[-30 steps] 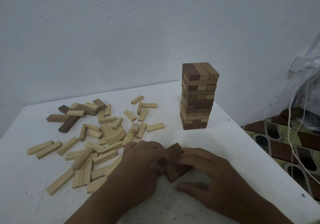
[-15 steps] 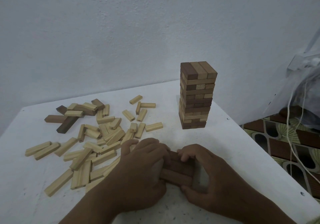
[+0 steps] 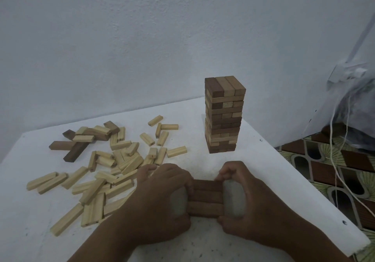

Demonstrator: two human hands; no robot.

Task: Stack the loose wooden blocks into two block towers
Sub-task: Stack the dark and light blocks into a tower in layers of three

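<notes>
Head view:
Left hand point(image 3: 162, 196): curled round the left ends of the dark block row, fingers point(image 3: 187, 182) bent over the far edge, thumb at the near edge.
Right hand point(image 3: 253, 196): mirrors it on the right ends, fingers bent over the far edge, thumb hooked at the near corner; both hands grasp the row between them.
Dark block row point(image 3: 207, 199): three dark brown blocks lying flat, side by side and touching, long sides running left to right, on the counter point(image 3: 203, 160) near its front edge.
Finished tower point(image 3: 224, 115): upright stack of mixed dark and light blocks, three per layer, standing behind the hands toward the counter's far right corner, well apart from the row.
Loose light blocks point(image 3: 97, 180): scattered heap to the left of the left hand, some overlapping, the nearest just beside the left wrist.
Loose dark blocks point(image 3: 75, 150): a few lying at the far left of the heap.
Wall point(image 3: 142, 38): pale, plain, behind the counter.
Floor point(image 3: 334, 170): patterned tiles to the right, with white cables point(image 3: 332, 140) hanging over it.
</notes>
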